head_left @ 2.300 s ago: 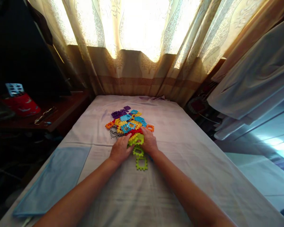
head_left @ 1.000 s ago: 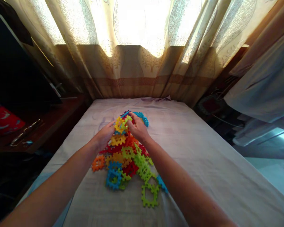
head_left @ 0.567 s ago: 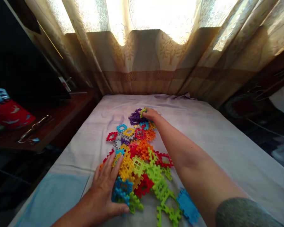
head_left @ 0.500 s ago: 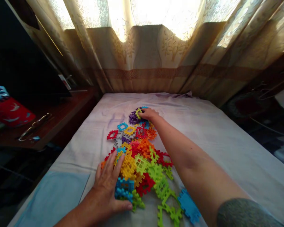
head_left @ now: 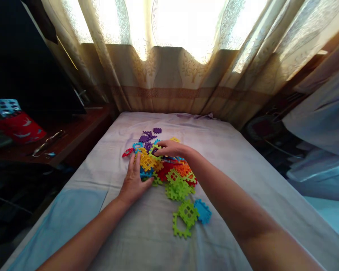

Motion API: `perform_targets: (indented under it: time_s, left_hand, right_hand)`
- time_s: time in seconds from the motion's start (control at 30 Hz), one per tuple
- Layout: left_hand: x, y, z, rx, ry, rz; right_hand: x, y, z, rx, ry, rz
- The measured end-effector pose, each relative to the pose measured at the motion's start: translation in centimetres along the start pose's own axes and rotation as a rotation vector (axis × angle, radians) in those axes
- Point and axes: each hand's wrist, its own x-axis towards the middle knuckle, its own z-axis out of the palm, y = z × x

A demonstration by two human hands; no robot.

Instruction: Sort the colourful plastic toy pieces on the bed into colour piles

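A pile of colourful toothed plastic tiles lies mid-bed. My left hand (head_left: 135,183) rests at the pile's left side, fingers apart, touching yellow tiles (head_left: 147,162) and blue tiles (head_left: 145,172). My right hand (head_left: 171,149) reaches over the far part of the pile, its fingers bent around a light green tile (head_left: 155,151). Purple tiles (head_left: 144,138) lie beyond the hands. Orange tiles (head_left: 183,170) and green tiles (head_left: 178,189) sit nearer, below my right wrist. A green frame tile (head_left: 181,227) and a blue tile (head_left: 202,211) lie closest to me.
The bed sheet (head_left: 135,233) spreads around the pile, with a light blue cloth (head_left: 64,210) at left. Beyond the bed hangs a curtain (head_left: 169,75). A dark wooden table (head_left: 81,128) at left carries a red container (head_left: 22,128) and glasses (head_left: 48,143).
My right hand has come back toward me from the far purple tiles. My left hand has moved forward, and the pile is more bunched together. The view has shifted.
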Motion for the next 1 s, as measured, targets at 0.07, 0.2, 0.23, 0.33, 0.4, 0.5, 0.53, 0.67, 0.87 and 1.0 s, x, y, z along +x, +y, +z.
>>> perform_targets:
  time_s: [0.07,0.2,0.23,0.33,0.4,0.5,0.53,0.67,0.87,1.0]
  left_hand:
    - [1.2,0.0,0.0,-0.032,0.054,-0.056]
    - [3.0,-0.1,-0.4,-0.021,0.016,-0.165]
    - [3.2,-0.2,-0.6,-0.011,0.007,-0.167]
    - [3.3,-0.5,-1.4,-0.012,-0.022,-0.17]
    - [3.4,-0.6,-2.0,-0.032,-0.084,-0.195]
    - [3.4,-0.2,-2.7,-0.048,-0.189,-0.207]
    - [3.3,0.0,-2.8,-0.052,-0.215,-0.198]
    - [1.7,1.6,-2.2,-0.115,-0.309,-0.099]
    - [-3.1,2.6,-0.5,-0.09,-0.29,0.092]
    - [-4.3,3.6,-1.2,-0.047,-0.275,0.125]
  right_hand:
    - [-2.3,-1.2,0.9,-0.146,0.084,-0.035]
    - [-7.8,-2.4,2.9,-0.307,0.174,-0.142]
    - [-9.4,-2.3,3.5,-0.317,0.183,-0.147]
    - [-14.9,-0.9,5.9,-0.346,0.273,-0.085]
    - [-18.2,0.6,8.0,-0.351,0.339,0.086]
    - [-20.9,2.9,11.0,-0.35,0.344,0.378]
    - [-20.9,3.4,11.7,-0.344,0.355,0.406]
    - [-17.1,4.2,12.5,-0.275,0.464,0.308]
    - [-8.1,3.7,10.3,-0.038,0.6,0.147]
    - [-4.6,1.7,7.5,0.045,0.537,-0.059]
